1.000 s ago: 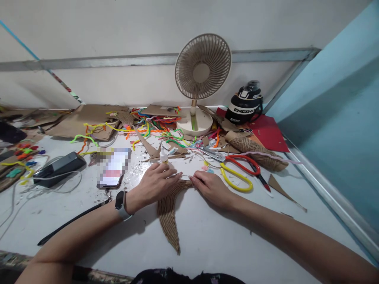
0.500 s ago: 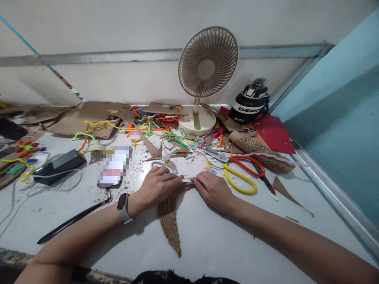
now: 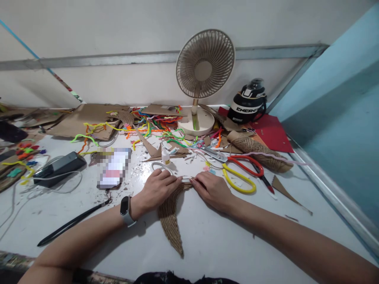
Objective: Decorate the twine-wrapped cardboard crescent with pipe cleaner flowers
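A curved, horn-shaped piece wrapped in brown twine [image 3: 171, 225] lies on the white table, its pointed end toward me. My left hand [image 3: 158, 189] covers part of its upper end, fingers closed and pressed down on it. My right hand [image 3: 211, 191] pinches the far tip of the same piece, fingertips together. Between the two hands shows a small whitish strip [image 3: 186, 179]; I cannot make out what it is. Just beyond the left hand stands a small white glue bottle [image 3: 166, 157]. To the right of my right hand lie scissors with red and yellow handles [image 3: 239, 178].
A desk fan [image 3: 203, 71] and a black bottle [image 3: 248, 103] stand at the back. Pipe cleaners [image 3: 148, 128] and cardboard [image 3: 85, 118] pile up there. A twine roll [image 3: 263, 153] lies right; a phone [image 3: 115, 169] and black power bank [image 3: 60, 167] lie left.
Both hands stay almost in place on the twine-wrapped piece. Its pointed end has shifted slightly to the right, and the camera view has moved a little.
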Tool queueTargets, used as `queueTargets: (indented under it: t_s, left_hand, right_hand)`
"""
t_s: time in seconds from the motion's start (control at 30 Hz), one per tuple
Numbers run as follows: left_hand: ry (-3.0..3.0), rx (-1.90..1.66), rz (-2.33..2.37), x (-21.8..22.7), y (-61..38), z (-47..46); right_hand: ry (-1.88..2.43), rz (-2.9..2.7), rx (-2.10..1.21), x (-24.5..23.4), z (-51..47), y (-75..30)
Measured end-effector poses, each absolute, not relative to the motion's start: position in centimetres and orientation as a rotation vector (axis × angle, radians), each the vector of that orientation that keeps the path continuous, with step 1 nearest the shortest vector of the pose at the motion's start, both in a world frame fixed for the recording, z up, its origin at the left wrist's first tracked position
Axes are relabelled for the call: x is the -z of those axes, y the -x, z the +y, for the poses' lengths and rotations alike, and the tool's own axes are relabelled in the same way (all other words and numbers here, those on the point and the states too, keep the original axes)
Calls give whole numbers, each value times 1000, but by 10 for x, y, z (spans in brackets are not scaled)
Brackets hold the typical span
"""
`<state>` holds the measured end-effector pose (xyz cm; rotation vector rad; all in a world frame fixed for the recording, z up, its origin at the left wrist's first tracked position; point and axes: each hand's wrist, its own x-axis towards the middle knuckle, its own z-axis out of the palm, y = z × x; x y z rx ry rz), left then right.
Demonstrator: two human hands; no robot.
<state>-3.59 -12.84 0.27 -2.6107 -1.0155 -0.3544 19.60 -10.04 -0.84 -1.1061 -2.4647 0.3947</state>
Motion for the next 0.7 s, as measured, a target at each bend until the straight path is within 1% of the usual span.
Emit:
queueTargets:
  t_s: [0.17,0.27,0.37,0.5,0.7]
  left_hand:
    - [2606,359,-998,-3,35,-130]
    - [2581,388,-981,-3,34,-131]
    - [2565,397,-985,-1,36,-131]
    - [2531,460,-1019,1,39,-130]
    - [2514,480,-1047,1,38,-130]
  right_hand:
    - [1174,-2386,-530,8,-101,-197]
    - [1205,-2337,-555,8,-102,-199]
    - [1200,-2285,-504,6,-102,-201]
    - [1042,-2270,-390,8,-101,-201]
    - [948,-2371,-392,13,-100,-199]
